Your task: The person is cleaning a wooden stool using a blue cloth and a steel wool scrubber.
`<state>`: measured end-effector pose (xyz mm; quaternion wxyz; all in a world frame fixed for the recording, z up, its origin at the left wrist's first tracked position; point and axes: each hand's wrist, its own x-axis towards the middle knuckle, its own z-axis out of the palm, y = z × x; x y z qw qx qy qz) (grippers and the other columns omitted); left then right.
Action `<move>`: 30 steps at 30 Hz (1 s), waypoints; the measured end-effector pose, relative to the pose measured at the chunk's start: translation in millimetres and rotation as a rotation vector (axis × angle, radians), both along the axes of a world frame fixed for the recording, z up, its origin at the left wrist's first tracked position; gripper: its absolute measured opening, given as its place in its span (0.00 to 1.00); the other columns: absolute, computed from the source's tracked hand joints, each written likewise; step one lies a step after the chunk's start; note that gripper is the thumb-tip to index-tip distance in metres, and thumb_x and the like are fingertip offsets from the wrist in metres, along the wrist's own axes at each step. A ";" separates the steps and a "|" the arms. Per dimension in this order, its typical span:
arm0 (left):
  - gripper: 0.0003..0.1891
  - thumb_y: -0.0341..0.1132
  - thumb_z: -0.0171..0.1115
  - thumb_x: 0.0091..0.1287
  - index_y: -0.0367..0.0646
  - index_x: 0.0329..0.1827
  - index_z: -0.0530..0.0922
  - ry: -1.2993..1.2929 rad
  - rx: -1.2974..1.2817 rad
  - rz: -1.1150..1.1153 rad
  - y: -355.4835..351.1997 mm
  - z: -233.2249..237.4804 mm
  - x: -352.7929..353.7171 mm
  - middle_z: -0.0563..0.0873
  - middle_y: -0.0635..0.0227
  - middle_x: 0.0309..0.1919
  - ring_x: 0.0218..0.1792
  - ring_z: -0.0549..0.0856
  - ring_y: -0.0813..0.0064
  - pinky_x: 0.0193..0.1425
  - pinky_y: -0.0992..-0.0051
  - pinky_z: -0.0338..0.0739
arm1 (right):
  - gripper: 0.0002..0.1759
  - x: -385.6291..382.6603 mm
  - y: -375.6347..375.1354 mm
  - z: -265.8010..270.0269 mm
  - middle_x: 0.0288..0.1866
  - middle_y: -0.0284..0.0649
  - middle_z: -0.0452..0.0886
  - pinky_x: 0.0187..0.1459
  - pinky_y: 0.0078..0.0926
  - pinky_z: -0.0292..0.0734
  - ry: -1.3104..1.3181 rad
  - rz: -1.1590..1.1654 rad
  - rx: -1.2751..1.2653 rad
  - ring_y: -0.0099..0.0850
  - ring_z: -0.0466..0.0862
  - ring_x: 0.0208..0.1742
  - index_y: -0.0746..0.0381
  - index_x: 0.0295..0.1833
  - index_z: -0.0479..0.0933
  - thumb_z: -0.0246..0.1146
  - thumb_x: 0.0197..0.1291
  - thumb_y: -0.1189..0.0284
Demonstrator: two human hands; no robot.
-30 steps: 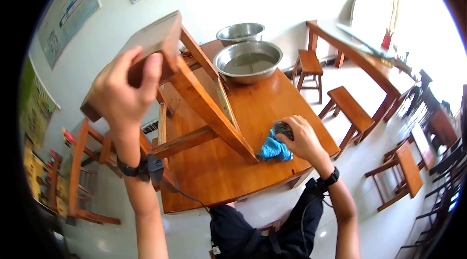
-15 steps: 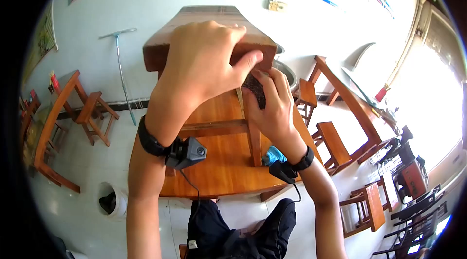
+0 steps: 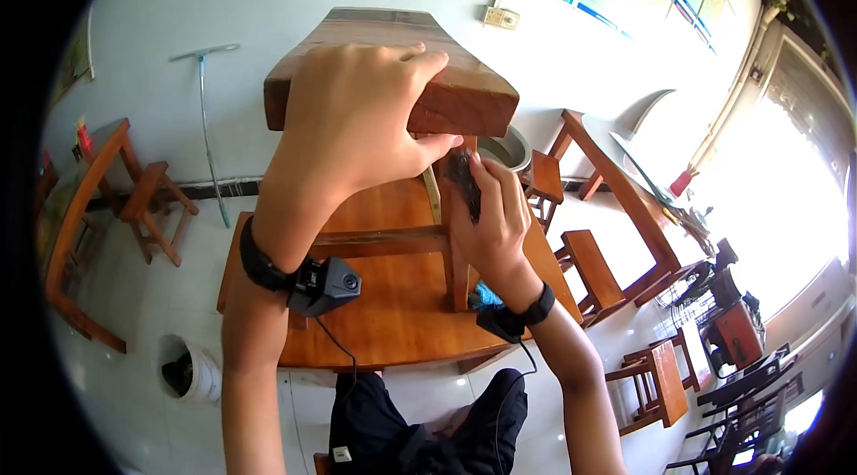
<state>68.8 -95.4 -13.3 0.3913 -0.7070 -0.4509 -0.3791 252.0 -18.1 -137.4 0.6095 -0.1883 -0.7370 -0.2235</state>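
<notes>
A wooden stool (image 3: 464, 104) stands upright on the wooden table (image 3: 384, 332) in front of me. My left hand (image 3: 357, 113) is closed over the near edge of its seat, with the fingers on top and the thumb below. My right hand (image 3: 495, 216) pinches a dark, rough scouring pad (image 3: 462, 180) beside the top of the stool's right leg, just under the seat. Part of the pad is covered by my fingers. Low by that leg lies a blue cloth (image 3: 486, 296), partly hidden by my right wrist.
Small stools (image 3: 594, 270) and another table (image 3: 625, 198) stand to the right. A metal pot (image 3: 509, 149) is behind the stool. On the left are a white bin (image 3: 203, 377), a long-handled squeegee (image 3: 207, 109) and a stool (image 3: 152, 207).
My right hand has moved slightly down and left with the scouring pad, which now shows edge-on. My left thumb has slid from the seat's front edge to beneath it. The view has shifted slightly.
</notes>
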 end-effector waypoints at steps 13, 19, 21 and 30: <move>0.28 0.52 0.83 0.49 0.44 0.50 0.91 0.001 0.010 0.006 -1.6 -0.4 1.9 0.90 0.59 0.26 0.29 0.91 0.61 0.36 0.64 0.83 | 0.20 13.8 -14.6 -39.7 0.41 0.44 0.83 0.33 0.33 0.84 0.058 -0.127 -0.191 0.42 0.88 0.35 0.66 0.54 0.82 0.78 0.56 0.78; 0.26 0.52 0.82 0.49 0.46 0.48 0.91 0.000 0.041 0.001 0.7 -2.3 1.5 0.90 0.58 0.26 0.29 0.91 0.58 0.37 0.63 0.84 | 0.16 -8.0 -1.1 12.0 0.41 0.43 0.83 0.29 0.36 0.81 0.153 -0.084 -0.121 0.42 0.86 0.31 0.65 0.50 0.82 0.78 0.58 0.74; 0.26 0.51 0.82 0.49 0.46 0.47 0.91 -0.006 0.047 -0.006 1.0 -2.8 1.0 0.90 0.57 0.27 0.30 0.91 0.58 0.38 0.63 0.84 | 0.15 -11.4 -3.0 19.3 0.40 0.44 0.83 0.30 0.37 0.80 0.197 -0.060 -0.180 0.43 0.86 0.31 0.64 0.48 0.82 0.78 0.59 0.71; 0.30 0.48 0.84 0.48 0.47 0.56 0.91 -0.045 -0.071 0.125 -9.9 0.4 6.3 0.95 0.64 0.45 0.42 0.93 0.61 0.50 0.65 0.87 | 0.15 3.5 -3.4 -14.4 0.35 0.46 0.84 0.39 0.37 0.81 0.209 -0.063 -0.318 0.44 0.87 0.35 0.66 0.47 0.82 0.78 0.59 0.73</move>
